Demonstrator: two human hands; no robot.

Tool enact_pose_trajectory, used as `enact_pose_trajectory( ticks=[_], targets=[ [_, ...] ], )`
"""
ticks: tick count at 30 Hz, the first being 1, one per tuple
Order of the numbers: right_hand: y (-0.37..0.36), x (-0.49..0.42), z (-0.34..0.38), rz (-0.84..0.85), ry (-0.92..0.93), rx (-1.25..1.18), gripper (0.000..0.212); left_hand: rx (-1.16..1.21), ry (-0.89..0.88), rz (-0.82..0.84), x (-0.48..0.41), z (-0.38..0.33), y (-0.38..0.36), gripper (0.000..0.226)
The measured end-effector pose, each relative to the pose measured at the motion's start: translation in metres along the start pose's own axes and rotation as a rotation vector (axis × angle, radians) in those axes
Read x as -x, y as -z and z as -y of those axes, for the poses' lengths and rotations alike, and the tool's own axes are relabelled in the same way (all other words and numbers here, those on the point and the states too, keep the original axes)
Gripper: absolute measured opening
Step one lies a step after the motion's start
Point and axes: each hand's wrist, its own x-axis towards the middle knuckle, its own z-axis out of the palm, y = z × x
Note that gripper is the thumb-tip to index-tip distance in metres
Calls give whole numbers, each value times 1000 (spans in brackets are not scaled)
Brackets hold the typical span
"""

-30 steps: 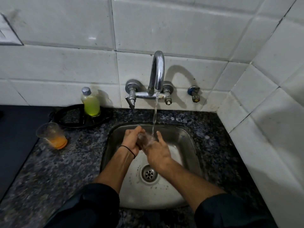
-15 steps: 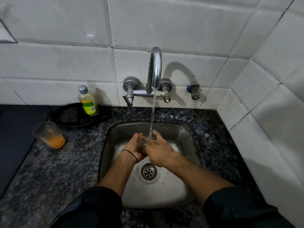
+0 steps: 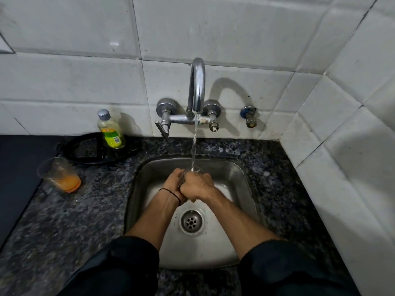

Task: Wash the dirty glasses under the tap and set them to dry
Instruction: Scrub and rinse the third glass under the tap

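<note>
Granite counter fills lower frame; steel sink at centre. Chrome tap upper centre, water stream running down onto clear glass held over sink at frame centre. My right hand wrapped around glass, my left hand closed against its left side. Second glass with orange residue, left of frame, on counter. Dish soap bottle behind it.

Both forearms are reaching forward, sleeves pushed up. The left hand and right hand are pressing together, fingers curled closed (a thin black band is circling the left wrist).
</note>
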Motion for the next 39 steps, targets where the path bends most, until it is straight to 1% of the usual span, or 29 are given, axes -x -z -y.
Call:
enact_pose_trajectory(
  ticks=[1,3,5,6,8,9,10,12,14,16,18,20,21,22,24,26,28,29,31,32,33,35,36,37,38,39],
  targets=[
    [1,-1,1,27,-28,-30,24,25,-6,16,-2,3,1,22],
    [-2,-2,-1,40,-28,-37,26,31,-9,58,-2,6,8,20],
    [-9,1,-7,37,35,8,29,-38,30,96,6,3,13,17],
    [-15,3,-11,26,95,90,32,-101,62,81,9,0,15,16],
    [-20,5,-22,-37,306,424,38,-193,93,43,11,-7,16,24],
    [-22,7,-26,-64,414,550,40,-229,90,52,12,-9,14,27],
    [-24,5,-29,-67,468,609,42,-252,84,55,13,-10,11,28],
    [-27,7,-29,-56,434,561,43,-251,58,70,14,-8,3,27],
    [-24,8,-22,-78,269,291,41,-168,13,56,10,-3,0,27],
    [-16,8,-12,-140,82,45,32,-90,-50,71,2,0,-2,28],
    [-13,6,-5,-158,-33,-61,29,-40,-89,99,0,1,0,30],
    [-18,5,-4,-115,-46,-113,34,-53,-88,109,-2,-3,6,24],
    [-22,5,-6,-98,-20,-106,37,-74,-75,108,-2,-7,10,21],
    [-25,6,-8,-90,26,-64,39,-80,-44,95,-3,-10,13,23],
    [-26,7,-13,-94,191,159,43,-117,49,55,-5,-13,19,32],
    [-25,6,-17,-111,339,361,46,-152,85,41,-3,-14,21,30],
    [-28,7,-15,-108,331,395,52,-134,50,62,-5,-12,21,28],
    [-33,5,-15,-100,282,343,55,-132,10,68,-5,-10,20,26],
    [-39,3,-9,-80,145,64,54,-112,-78,76,-7,-7,21,23],
    [-40,1,-7,-77,84,-80,51,-105,-106,74,-8,-6,22,25],
    [-39,-2,-5,-38,19,-198,51,-102,-120,71,-8,-5,24,25],
    [-36,-7,-3,93,-101,-459,56,-88,-131,99,-10,-2,29,17],
    [-37,-9,-5,138,-128,-596,58,-78,-127,121,-9,0,30,16],
    [-38,-8,-8,159,-134,-677,61,-59,-120,143,-10,1,32,15],
    [-38,-8,-10,160,-98,-682,62,-40,-112,148,-7,0,31,14],
    [-39,-6,-13,155,-40,-594,59,-28,-101,145,-6,-1,30,12]
  ],
)
